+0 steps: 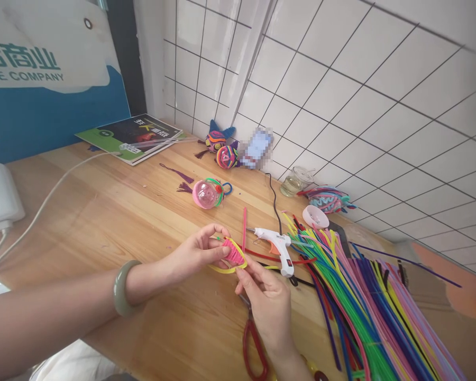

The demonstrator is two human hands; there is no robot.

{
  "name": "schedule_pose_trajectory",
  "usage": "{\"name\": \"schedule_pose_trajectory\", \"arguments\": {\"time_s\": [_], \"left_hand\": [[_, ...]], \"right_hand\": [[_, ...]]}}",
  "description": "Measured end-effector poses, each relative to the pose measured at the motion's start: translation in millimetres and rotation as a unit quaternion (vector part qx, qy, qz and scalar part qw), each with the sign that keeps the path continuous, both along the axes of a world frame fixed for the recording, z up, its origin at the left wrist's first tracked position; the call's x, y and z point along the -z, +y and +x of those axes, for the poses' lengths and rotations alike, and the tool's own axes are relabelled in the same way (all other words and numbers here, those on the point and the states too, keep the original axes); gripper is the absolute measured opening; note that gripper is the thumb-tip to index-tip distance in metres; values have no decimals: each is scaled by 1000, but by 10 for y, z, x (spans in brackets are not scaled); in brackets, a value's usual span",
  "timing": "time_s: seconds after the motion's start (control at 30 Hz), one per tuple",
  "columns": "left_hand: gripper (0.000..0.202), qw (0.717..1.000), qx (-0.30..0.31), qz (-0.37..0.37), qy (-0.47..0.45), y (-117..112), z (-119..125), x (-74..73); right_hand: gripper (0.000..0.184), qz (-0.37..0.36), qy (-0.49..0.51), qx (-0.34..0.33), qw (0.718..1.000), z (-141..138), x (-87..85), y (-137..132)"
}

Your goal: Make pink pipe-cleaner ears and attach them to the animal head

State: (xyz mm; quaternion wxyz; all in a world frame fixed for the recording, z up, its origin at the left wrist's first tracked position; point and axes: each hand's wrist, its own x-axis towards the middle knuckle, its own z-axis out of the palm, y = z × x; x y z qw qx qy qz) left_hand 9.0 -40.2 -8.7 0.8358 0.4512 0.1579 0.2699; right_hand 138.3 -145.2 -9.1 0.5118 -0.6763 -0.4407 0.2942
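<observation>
My left hand (200, 248), wearing a pale green bangle (121, 291) at the wrist, pinches a small pink piece made of rows of pipe cleaner (235, 253). A yellow pipe cleaner (222, 270) runs along its edge and curves beneath my left fingers. At the piece's right corner, my right hand (267, 296) has thumb and fingers closed on the yellow pipe cleaner. Red-handled scissors (246, 344) lie just left of my right wrist, their blades partly hidden. A white glue gun (273, 243) rests beyond my right hand, near a pink-red pipe cleaner (245, 227).
Bundles of colourful pipe cleaners (365, 312) cover the right side. A clear pink ball ornament (206, 194) lies ahead, with finished ornaments (227, 157) by the tiled wall. A glass jar (295, 182), pink bowl (316, 217), book (143, 135) and white cable (55, 185) also occupy the table.
</observation>
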Motion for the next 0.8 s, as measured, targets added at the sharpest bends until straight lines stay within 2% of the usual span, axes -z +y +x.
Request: {"name": "schedule_pose_trajectory", "arguments": {"time_s": [0.2, 0.27, 0.37, 0.43, 0.7, 0.8], "left_hand": [[25, 1000, -22, 12, -10, -21, 10, -3], [40, 999, -22, 25, -6, -11, -1, -16], [79, 998, -30, 46, -1, 13, -24, -49], [93, 998, -35, 51, 6, 26, -36, -73], [95, 998, -28, 50, -1, -5, -32, -97], [94, 999, -23, 45, -10, -30, -16, -77]], "right_hand": [[31, 6, 35, -3, 999, -3, -21, 2], [30, 5, 37, 4, 999, -1, -26, -1], [27, -3, 25, 16, 1000, 4, -23, -4], [27, -6, 18, 14, 1000, 6, -16, -3], [37, -20, 66, -5, 998, -1, -30, -1], [31, -22, 62, 2, 998, -3, -39, -10]]}}
